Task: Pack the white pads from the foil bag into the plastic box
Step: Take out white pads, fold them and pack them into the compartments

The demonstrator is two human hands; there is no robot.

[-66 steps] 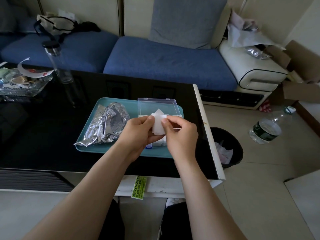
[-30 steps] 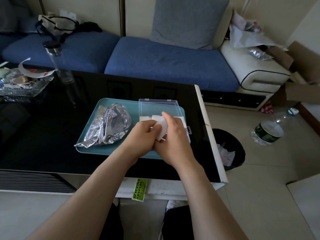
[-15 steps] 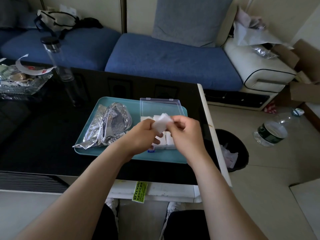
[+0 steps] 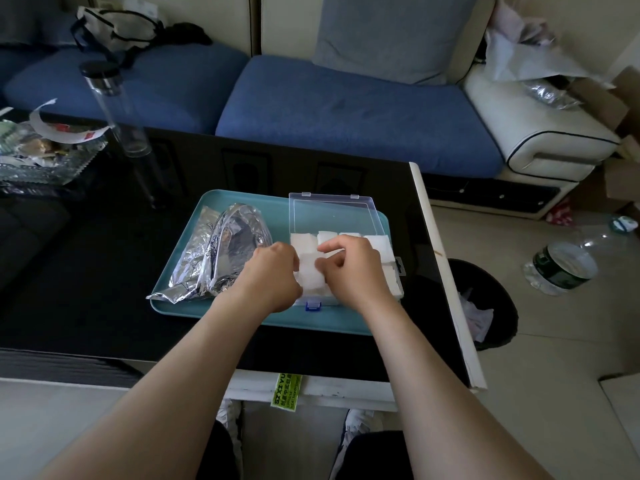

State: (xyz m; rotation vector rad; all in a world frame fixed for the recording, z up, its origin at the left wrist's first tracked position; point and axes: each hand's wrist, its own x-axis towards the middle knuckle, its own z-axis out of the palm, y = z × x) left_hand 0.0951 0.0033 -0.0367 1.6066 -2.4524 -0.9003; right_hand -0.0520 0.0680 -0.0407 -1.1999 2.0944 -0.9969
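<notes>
Single head-worn wide-angle camera, looking forward and down, sitting close above the bench (image 4: pixel 86 271) near edge, left hand (image 4: pixel 273 275) and right hand (image 4: pixel 353 271) reaching in from the bottom, teal tray (image 4: pixel 273 211) sitting centre, blue sofa (image 4: pixel 346 109) filling the top.

Mid-frame, left hand (image 4: pixel 273 277) and right hand (image 4: pixel 349 268) pinch a white pad (image 4: pixel 309 273) in the plastic box (image 4: pixel 332 216), foil bag (image 4: pixel 221 251) left.

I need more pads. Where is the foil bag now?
In the head view, the foil bag lies on the left half of the teal tray, left of the plastic box, beside the left hand.
</notes>
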